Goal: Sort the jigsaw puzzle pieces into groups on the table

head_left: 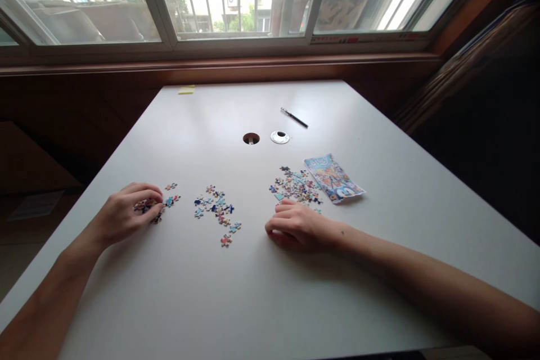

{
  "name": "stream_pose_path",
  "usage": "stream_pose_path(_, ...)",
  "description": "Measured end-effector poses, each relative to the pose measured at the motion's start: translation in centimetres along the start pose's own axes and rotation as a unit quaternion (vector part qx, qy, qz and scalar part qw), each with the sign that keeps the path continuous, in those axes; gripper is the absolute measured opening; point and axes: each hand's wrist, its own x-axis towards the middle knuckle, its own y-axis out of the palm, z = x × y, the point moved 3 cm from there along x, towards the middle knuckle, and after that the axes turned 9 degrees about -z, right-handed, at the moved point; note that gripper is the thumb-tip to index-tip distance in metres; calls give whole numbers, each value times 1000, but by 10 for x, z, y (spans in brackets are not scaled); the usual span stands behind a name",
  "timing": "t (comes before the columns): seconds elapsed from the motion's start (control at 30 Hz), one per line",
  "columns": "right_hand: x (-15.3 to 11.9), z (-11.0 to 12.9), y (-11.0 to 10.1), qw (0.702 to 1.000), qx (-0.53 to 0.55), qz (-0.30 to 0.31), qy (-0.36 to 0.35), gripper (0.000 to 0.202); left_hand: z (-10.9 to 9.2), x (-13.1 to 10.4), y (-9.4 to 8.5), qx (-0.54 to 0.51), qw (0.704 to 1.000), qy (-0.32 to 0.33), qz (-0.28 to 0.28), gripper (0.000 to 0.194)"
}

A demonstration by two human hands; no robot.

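At the left, my left hand point(126, 211) curves over a small pile of jigsaw puzzle pieces point(145, 206). Its thumb and fingertips nearly meet around pieces at the pile's right side, and part of the pile is hidden. My right hand point(297, 225) rests on the table with its fingers curled under; whatever they hold, if anything, is out of sight. Just beyond that hand lies a larger heap of puzzle pieces point(297, 184). Between both hands, a loose group of puzzle pieces point(219, 207) is scattered, with a reddish puzzle piece point(226, 241) nearest me.
A printed picture sheet point(333, 177) lies right of the larger heap. Farther back on the white table point(211, 304) are a round cable hole point(251, 139), its metal cover point(279, 136) and a pen point(294, 117). Yellow sticky notes point(186, 90) lie by the far edge, below a window.
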Motion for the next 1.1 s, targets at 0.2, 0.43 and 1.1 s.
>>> stream_pose_path(0.2,1,2,0,1000,-14,-1,-3,16,-37,5,8,-61,997,42,-11,11)
stream_pose_path(0.43,0,4,-1,1000,-18,2,4,15,-72,3,29,-89,994,57,34,13)
stream_pose_path(1.1,-1,3,0,1000,-24,-2,0,14,-77,5,37,-72,996,2,47,16)
